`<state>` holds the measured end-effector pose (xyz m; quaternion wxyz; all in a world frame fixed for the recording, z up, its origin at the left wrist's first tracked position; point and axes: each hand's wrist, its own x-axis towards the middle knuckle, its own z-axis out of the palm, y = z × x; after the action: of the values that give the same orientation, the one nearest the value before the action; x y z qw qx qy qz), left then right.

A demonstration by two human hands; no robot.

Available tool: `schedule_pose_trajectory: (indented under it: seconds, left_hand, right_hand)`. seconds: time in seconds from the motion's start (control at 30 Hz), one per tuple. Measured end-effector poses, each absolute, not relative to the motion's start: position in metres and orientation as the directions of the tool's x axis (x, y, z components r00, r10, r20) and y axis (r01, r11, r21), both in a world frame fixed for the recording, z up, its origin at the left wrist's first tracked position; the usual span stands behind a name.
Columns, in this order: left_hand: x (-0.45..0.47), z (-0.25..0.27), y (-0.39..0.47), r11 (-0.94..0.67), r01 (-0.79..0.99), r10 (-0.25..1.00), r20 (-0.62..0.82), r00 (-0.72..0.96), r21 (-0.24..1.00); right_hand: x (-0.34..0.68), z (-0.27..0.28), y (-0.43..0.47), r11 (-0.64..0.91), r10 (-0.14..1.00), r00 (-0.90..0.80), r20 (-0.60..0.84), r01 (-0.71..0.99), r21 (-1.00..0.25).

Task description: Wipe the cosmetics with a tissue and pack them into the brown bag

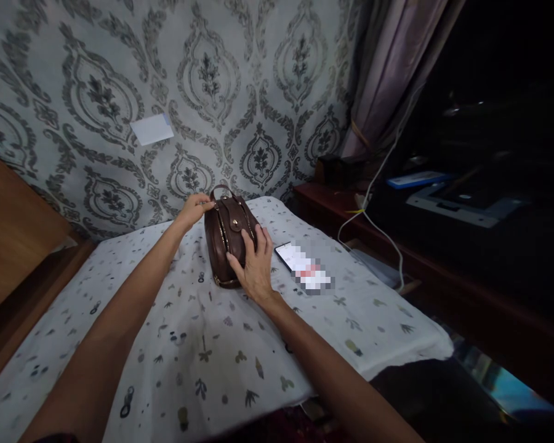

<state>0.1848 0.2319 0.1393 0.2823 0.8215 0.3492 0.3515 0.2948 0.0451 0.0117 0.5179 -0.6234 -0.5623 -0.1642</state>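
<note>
A dark brown leather-look handbag [219, 252] stands on the printed bedsheet, with a short top handle [222, 189], two gold-toned zips and a small flap with a metal clasp [235, 224]. My left hand [195, 211] pinches the bag's far left corner, close to the end of the left zip; whether a zip pull is between the fingers I cannot tell. Across the near right part of the bag lies my right hand [257, 266], thumb by the left zip and fingers over the right side, gripping it. A lit phone [305, 267], its screen partly blurred, lies right of that hand.
Behind the white printed sheet [240, 344] rises a patterned wall [258, 92] with a pale card [152, 129] on it. A wooden panel [18, 227] stands at the left. On the right, a white cable [382, 169] hangs by a dark red table [318, 203].
</note>
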Motion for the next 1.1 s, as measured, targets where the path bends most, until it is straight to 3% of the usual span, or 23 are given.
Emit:
schedule_pose_trajectory:
  seconds: [0.6,1.1]
  left_hand:
    - [0.232,0.143,0.235,-0.530,0.277,0.755,0.297,0.585,0.801]
    - [0.258,0.136,0.235,-0.591,0.368,0.766,0.355,0.536,0.718]
  right_hand:
    - [0.297,0.015,0.038,0.208,0.532,0.341,0.775,0.835,-0.510]
    - [0.307,0.016,0.040,0.241,0.522,0.276,0.807,0.860,-0.450]
